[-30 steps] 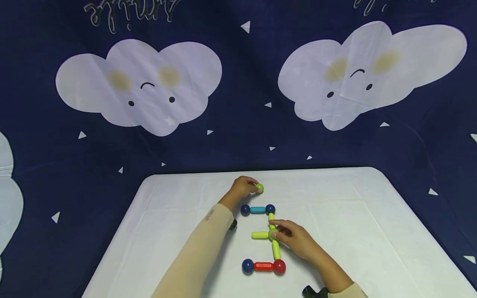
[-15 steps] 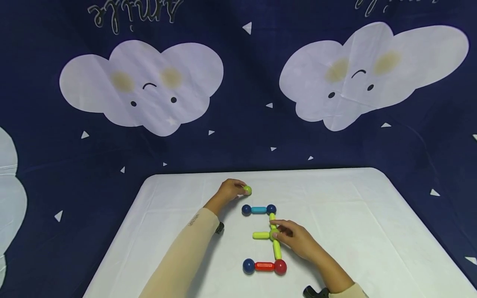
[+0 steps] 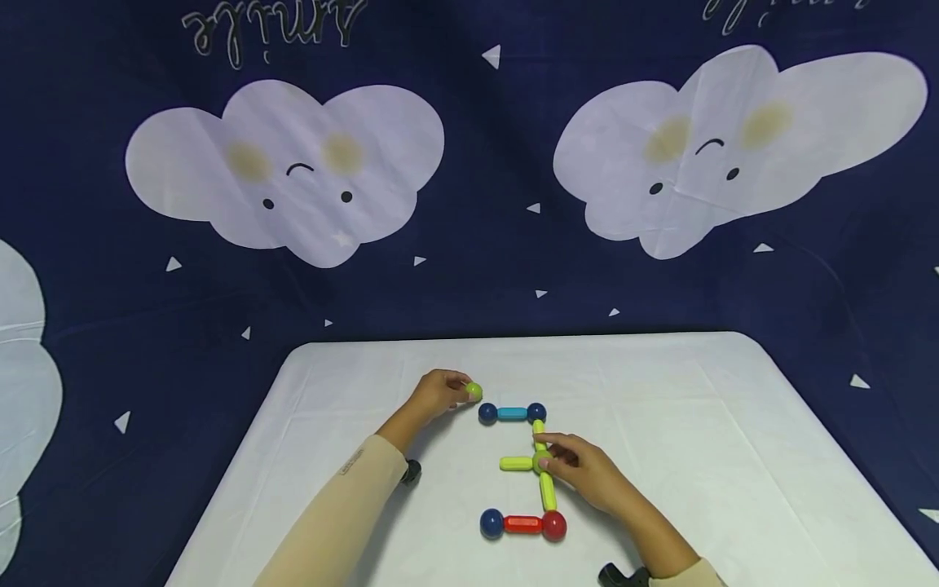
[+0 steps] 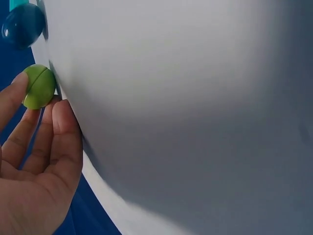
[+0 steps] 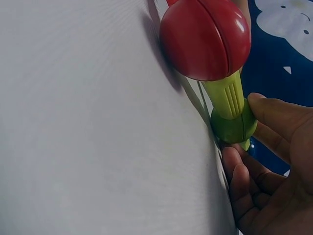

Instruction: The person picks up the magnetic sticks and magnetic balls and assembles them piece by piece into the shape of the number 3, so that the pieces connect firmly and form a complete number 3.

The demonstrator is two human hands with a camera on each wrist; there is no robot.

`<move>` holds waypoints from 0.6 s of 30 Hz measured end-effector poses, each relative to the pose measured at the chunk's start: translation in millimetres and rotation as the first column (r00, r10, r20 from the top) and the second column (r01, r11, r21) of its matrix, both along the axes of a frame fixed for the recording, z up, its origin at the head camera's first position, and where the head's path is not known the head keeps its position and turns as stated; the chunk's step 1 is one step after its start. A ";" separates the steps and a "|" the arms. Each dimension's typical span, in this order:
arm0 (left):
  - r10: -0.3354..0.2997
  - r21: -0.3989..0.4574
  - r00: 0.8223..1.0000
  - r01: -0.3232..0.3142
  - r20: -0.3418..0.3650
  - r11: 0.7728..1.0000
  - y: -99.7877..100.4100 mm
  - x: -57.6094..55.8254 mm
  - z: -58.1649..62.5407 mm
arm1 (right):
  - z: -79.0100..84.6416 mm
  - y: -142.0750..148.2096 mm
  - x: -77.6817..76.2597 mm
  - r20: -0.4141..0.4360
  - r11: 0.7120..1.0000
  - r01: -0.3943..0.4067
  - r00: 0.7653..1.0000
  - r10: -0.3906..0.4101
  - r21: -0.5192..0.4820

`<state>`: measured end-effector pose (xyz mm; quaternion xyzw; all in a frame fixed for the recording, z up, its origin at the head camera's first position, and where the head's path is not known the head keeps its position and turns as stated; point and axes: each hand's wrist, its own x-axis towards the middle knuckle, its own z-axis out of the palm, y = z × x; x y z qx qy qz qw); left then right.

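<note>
My left hand [image 3: 440,392] pinches a light green ball [image 3: 473,392] between thumb and fingertips, just beyond and left of a dark blue ball [image 3: 487,414]. In the left wrist view the green ball [image 4: 40,87] shows a seam. My right hand [image 3: 587,470] grips a green ball [image 5: 234,125] at the middle of a joined figure of balls and rods. From that ball lime rods run away, toward me and left; the left rod [image 3: 517,464] has a free end. A blue rod [image 3: 512,414] spans two dark blue balls at the far end. A red rod [image 3: 522,525] joins a red ball [image 3: 553,526] and a blue ball [image 3: 491,523] nearest me.
All the pieces lie on a white-covered table [image 3: 697,456]. Behind its far edge hangs a dark blue cloth [image 3: 484,163] printed with clouds and small triangles. Black wrist straps show on both arms.
My left hand has carried the light green ball left and then toward me, close to the far left blue ball. The right hand keeps its hold on the middle green ball.
</note>
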<state>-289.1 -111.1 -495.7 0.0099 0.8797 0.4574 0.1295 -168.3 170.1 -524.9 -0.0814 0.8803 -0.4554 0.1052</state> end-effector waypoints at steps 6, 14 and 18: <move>-0.020 -0.026 1.000 0.020 -0.007 0.999 -10.6 15.9 -0.7 | 0.2 -0.3 0.4 0.002 1.000 0.002 1.000 -0.002 -0.003; -0.055 -0.046 0.998 0.053 -0.040 0.998 -13.1 33.3 -2.6 | 1.5 -1.5 1.6 0.005 1.000 0.017 1.000 -0.017 0.008; -0.069 -0.058 0.996 0.066 -0.062 0.996 -14.8 44.0 -4.7 | 2.5 -4.8 2.5 0.016 0.999 0.031 0.999 -0.032 0.022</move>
